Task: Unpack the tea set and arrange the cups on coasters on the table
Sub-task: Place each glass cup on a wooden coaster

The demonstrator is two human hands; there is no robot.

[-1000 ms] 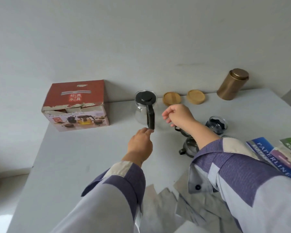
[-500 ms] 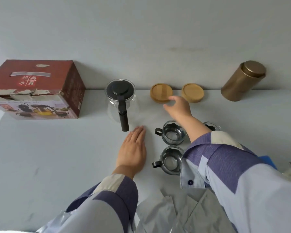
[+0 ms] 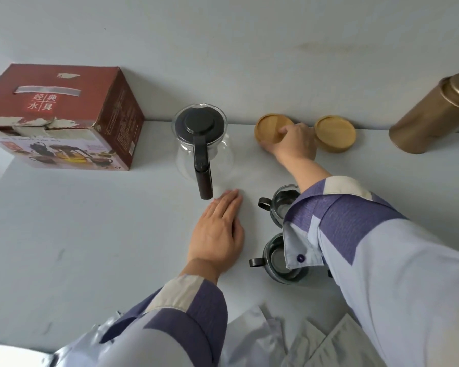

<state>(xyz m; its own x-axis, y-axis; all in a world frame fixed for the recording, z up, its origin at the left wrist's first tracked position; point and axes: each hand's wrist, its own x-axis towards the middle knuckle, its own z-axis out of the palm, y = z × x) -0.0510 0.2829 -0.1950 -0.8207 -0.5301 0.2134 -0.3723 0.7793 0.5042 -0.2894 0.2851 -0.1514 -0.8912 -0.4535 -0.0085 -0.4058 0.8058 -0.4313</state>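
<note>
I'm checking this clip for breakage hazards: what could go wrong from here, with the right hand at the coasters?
The right sleeve hangs over the two glass cups with dark handles; drawing the right hand back with the round wooden coaster could knock them. The left hand lies flat near the black handle of the glass teapot; a careless move might bump it.

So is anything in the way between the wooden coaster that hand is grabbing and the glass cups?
Nothing visible blocks it. The right hand is already on the left coaster, and bare table lies between it and the nearer glass cup. Only the person's own sleeve hangs over the cups.
</note>
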